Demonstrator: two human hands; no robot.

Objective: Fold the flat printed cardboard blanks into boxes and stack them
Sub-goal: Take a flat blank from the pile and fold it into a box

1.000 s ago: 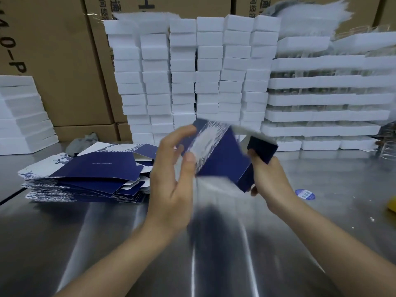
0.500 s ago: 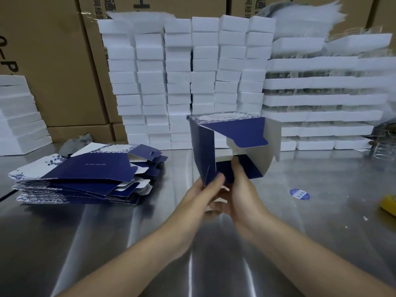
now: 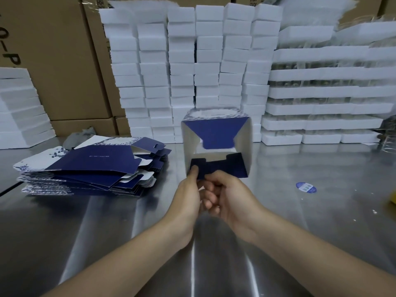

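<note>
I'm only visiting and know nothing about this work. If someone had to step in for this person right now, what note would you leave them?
Left hand: pinches the lower blue flap of the half-folded box.
Right hand: grips the same lower edge.
The box is held up over the steel table, opened into a tube, with its near end open and its flaps not tucked.
The pile of flat blanks lies on the table to the left.
Done: this blank is opened up.
Left: close its flaps, set it down, then fold the pile. No finished printed boxes are in view.
</note>
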